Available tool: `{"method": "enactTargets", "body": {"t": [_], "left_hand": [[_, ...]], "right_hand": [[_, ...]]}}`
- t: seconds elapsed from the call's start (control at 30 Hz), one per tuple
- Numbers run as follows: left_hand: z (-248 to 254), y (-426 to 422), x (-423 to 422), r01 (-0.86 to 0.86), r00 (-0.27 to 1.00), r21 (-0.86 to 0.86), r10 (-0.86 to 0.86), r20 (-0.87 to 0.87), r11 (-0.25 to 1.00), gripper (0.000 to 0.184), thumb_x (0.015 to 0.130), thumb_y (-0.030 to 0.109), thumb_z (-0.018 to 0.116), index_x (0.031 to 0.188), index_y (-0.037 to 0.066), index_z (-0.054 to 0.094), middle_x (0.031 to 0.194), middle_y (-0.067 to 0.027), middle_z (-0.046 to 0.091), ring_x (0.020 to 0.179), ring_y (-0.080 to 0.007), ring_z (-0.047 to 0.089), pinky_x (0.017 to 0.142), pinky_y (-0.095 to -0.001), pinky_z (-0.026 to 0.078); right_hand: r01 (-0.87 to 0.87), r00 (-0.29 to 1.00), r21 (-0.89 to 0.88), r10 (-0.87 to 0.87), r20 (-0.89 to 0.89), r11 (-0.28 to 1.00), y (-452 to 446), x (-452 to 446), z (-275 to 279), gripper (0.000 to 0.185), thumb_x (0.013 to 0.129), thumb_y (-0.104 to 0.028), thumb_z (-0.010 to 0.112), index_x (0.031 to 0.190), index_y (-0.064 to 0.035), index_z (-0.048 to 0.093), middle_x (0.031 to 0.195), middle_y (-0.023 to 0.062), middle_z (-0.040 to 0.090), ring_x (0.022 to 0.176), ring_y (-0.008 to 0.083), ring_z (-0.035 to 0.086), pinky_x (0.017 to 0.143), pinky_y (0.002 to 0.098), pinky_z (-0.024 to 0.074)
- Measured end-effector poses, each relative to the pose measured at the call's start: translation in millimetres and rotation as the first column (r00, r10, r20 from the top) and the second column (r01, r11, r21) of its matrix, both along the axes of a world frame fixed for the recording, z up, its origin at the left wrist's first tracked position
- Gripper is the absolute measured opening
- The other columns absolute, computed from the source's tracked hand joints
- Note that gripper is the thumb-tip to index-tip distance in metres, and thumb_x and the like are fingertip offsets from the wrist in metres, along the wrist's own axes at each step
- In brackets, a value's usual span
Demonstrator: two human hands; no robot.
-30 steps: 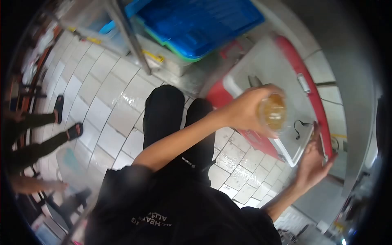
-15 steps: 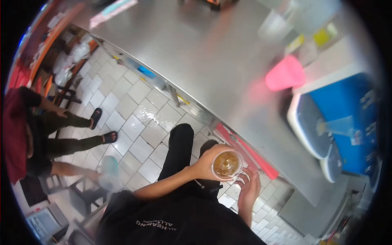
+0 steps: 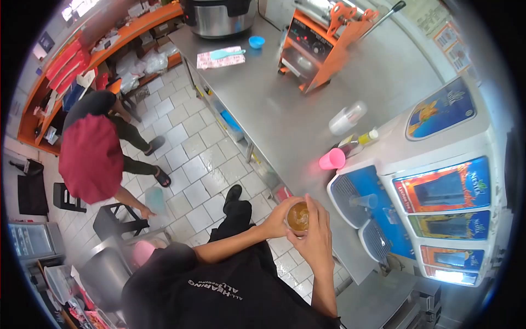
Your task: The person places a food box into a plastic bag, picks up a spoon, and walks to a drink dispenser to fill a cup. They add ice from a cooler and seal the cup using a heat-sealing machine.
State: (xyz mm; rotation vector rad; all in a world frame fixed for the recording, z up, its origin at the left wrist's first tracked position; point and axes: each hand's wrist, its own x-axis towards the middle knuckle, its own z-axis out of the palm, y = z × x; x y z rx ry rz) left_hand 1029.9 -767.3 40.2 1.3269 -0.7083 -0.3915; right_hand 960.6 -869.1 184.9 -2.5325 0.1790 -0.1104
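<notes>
A clear plastic cup of brown drink [image 3: 299, 217], seen from above, is held out before my body. My left hand [image 3: 275, 219] is wrapped round its left side. Against the right side and rim my right hand [image 3: 315, 233] is closed, its fingers curving along the cup. What looks like ice shows in the drink. Beyond my hands stands the steel worktable [image 3: 274, 120], with a pink cup [image 3: 332, 159] on it beside a drink dispenser [image 3: 438, 181].
An orange sealing machine [image 3: 315, 49], a large cooker [image 3: 219, 19] and a small blue bowl [image 3: 256, 42] stand on the worktable. Left of me, a person in a maroon top [image 3: 90, 156] bends over near black stools [image 3: 118, 219], one hand at a translucent container.
My right hand has moved from beside the cup onto it. The view has tilted up, showing more of the worktable and dispenser. The other person now bends farther forward.
</notes>
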Motion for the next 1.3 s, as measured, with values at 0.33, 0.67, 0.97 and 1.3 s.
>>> {"method": "enactTargets", "body": {"t": [0.33, 0.67, 0.97, 1.3], "left_hand": [[-109.6, -17.7, 271.7, 0.304, 0.889, 0.211, -0.198, -0.413, 0.929, 0.099, 0.080, 0.043, 0.077, 0.152, 0.004, 0.020, 0.151, -0.0222, 0.034, 0.138, -0.0330, 0.037, 0.114, -0.0448, 0.030], [-44.3, -119.5, 466.7, -0.246, 0.391, -0.244, -0.135, -0.911, 0.938, 0.100, 0.088, 0.078, 0.032, 0.150, 0.001, 0.018, 0.154, -0.0216, 0.025, 0.139, -0.0335, 0.032, 0.112, -0.0517, 0.026], [-58.7, -44.6, 443.3, -0.140, 0.390, -0.271, -0.198, -0.899, 0.952, 0.078, 0.088, 0.081, 0.021, 0.115, 0.012, 0.047, 0.116, -0.0086, 0.058, 0.110, -0.0185, 0.054, 0.089, -0.0359, 0.037], [-53.7, -53.4, 443.6, -0.083, 0.456, -0.167, -0.112, -0.883, 0.982, 0.064, 0.096, 0.071, 0.018, 0.100, 0.018, 0.054, 0.103, 0.0016, 0.059, 0.096, -0.0120, 0.054, 0.078, -0.0316, 0.035]], "right_hand": [[0.185, 0.977, -0.127, -0.169, 0.129, 0.974, -30.2, 96.6, 41.7, 0.091, 0.064, -0.013, 0.077, 0.145, -0.0081, 0.036, 0.128, 0.0190, 0.052, 0.117, 0.0369, 0.049, 0.097, 0.0453, 0.0441], [0.276, 0.957, -0.063, -0.268, 0.114, 0.959, -22.2, 269.2, 66.1, 0.093, 0.064, -0.012, 0.078, 0.146, -0.0082, 0.035, 0.126, 0.0197, 0.055, 0.118, 0.0372, 0.052, 0.099, 0.0437, 0.0437], [0.115, 0.956, -0.015, -0.106, 0.273, 0.993, -47.2, 430.2, 43.9, 0.090, 0.065, -0.013, 0.081, 0.145, -0.0112, 0.039, 0.121, 0.0176, 0.056, 0.108, 0.0299, 0.057, 0.093, 0.0407, 0.0468], [0.143, 0.969, -0.093, -0.120, 0.218, 0.985, -96.3, 499.8, 0.6, 0.081, 0.065, -0.012, 0.080, 0.138, -0.0095, 0.045, 0.123, 0.0170, 0.054, 0.110, 0.0332, 0.055, 0.096, 0.0423, 0.0452]]}}
